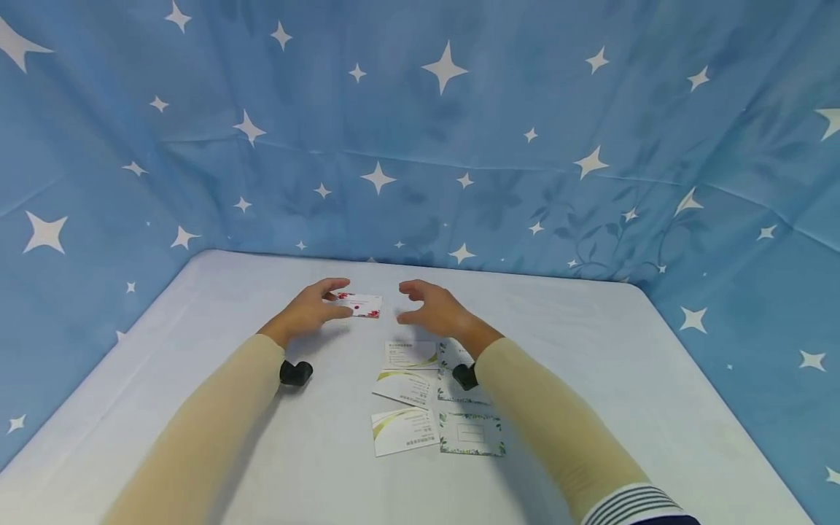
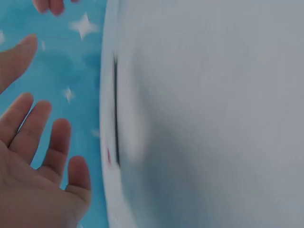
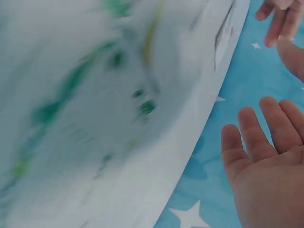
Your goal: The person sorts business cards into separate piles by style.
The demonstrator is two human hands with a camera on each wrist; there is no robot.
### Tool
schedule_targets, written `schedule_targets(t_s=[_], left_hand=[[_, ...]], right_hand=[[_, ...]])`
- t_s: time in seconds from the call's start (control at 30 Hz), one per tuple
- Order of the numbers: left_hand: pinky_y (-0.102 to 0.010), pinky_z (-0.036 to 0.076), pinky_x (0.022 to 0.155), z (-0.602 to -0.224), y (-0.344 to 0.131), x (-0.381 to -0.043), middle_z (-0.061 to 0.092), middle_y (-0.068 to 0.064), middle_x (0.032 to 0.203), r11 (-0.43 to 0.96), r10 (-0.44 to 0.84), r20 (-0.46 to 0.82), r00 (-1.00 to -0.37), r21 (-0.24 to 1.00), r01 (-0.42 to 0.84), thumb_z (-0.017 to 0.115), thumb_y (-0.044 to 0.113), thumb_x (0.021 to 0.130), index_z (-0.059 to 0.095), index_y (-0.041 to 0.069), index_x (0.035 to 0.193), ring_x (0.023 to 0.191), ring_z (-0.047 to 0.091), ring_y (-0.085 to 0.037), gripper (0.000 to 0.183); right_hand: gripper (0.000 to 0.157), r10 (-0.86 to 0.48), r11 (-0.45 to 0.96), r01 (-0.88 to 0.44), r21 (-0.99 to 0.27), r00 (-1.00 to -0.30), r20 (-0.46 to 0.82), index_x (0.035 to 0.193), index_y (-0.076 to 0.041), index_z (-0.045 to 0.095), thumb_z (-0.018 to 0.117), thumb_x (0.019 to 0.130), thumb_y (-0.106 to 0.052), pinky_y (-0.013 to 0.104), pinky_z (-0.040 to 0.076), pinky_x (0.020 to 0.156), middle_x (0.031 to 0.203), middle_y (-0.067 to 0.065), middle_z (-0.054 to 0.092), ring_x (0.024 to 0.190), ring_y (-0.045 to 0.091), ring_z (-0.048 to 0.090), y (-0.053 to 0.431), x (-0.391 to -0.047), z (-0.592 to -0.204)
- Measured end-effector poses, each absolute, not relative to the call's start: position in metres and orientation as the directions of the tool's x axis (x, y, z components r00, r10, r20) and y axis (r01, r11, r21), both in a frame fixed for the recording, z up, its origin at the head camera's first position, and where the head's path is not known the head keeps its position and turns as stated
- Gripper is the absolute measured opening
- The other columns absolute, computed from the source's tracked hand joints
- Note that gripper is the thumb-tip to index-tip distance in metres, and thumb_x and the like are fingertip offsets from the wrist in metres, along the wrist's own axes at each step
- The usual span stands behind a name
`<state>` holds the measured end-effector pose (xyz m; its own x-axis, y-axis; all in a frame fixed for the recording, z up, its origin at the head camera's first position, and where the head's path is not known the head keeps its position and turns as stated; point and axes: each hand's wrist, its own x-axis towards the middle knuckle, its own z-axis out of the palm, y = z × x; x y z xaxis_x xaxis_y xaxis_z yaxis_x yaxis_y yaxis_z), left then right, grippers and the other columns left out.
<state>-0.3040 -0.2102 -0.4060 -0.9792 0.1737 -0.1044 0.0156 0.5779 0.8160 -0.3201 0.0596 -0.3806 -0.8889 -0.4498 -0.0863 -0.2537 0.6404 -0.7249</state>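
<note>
A white card with red flowers at its corners lies on the far middle of the white table. My left hand hovers at its left end, thumb and fingers spread apart and overlapping the card's edge in the head view. In the left wrist view, that hand's fingers are relaxed with nothing between them, and the card shows nearly edge-on. My right hand is held to the right of the card, its loosely bent fingers apart. The right wrist view shows its palm bare.
Nearer me lie gold-striped white cards in a column. Beside them are leaf-bordered cards, partly under the right forearm and its black wrist device. Another black device is on the left wrist. A blue star-patterned curtain stands behind the table.
</note>
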Motion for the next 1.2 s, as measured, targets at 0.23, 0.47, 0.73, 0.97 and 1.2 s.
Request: schedule_targets(t_s=[0.23,0.47,0.73,0.97,1.2], left_hand=[[-0.048,0.043,0.096,-0.403,-0.178,-0.276,0.054,-0.004,0.143,0.599,0.373,-0.076,-0.925,0.78,0.178,0.076,0.027,0.09,0.052,0.012,0.146,0.125,0.047,-0.029,0.063],[-0.042,0.042,0.096,-0.405,-0.155,-0.266,0.057,0.003,0.137,0.608,0.399,-0.145,-0.905,0.781,0.143,0.081,0.022,0.084,0.06,0.016,0.139,0.118,0.049,-0.023,0.059],[-0.042,0.043,0.096,-0.416,-0.138,-0.263,0.059,0.001,0.129,0.686,0.38,-0.171,-0.909,0.712,0.153,0.084,0.015,0.08,0.064,0.016,0.133,0.111,0.053,-0.022,0.057],[-0.044,0.041,0.103,-0.416,-0.132,-0.262,0.058,-0.002,0.135,0.723,0.373,-0.164,-0.913,0.668,0.175,0.084,0.012,0.081,0.063,0.015,0.134,0.12,0.054,-0.024,0.057],[-0.045,0.039,0.105,-0.416,-0.129,-0.259,0.059,-0.003,0.134,0.72,0.363,-0.165,-0.917,0.674,0.164,0.082,0.008,0.082,0.063,0.012,0.132,0.121,0.053,-0.026,0.054]], right_hand=[[0.063,-0.447,0.692,-0.249,-0.678,-0.885,-0.131,0.144,-0.022,0.055,0.08,0.086,-0.025,0.053,0.034,0.107,0.142,-0.003,0.054,0.135,0.023,0.043,0.102,-0.291,-0.389],[0.057,-0.465,0.707,-0.26,-0.657,-0.872,-0.156,0.137,-0.023,0.061,0.082,0.084,-0.027,0.052,0.035,0.107,0.137,-0.004,0.058,0.133,0.025,0.045,0.119,-0.28,-0.399],[0.064,-0.485,0.749,-0.294,-0.593,-0.854,-0.189,0.14,-0.019,0.059,0.084,0.082,-0.026,0.049,0.031,0.111,0.141,0.001,0.056,0.137,0.025,0.042,0.121,-0.278,-0.409],[0.064,-0.487,0.772,-0.334,-0.542,-0.858,-0.165,0.141,-0.017,0.058,0.083,0.083,-0.025,0.046,0.031,0.111,0.141,0.003,0.057,0.136,0.024,0.044,0.118,-0.278,-0.406],[0.062,-0.485,0.773,-0.343,-0.534,-0.862,-0.148,0.14,-0.016,0.058,0.083,0.084,-0.024,0.045,0.033,0.11,0.14,0.005,0.057,0.134,0.025,0.046,0.117,-0.277,-0.41]])
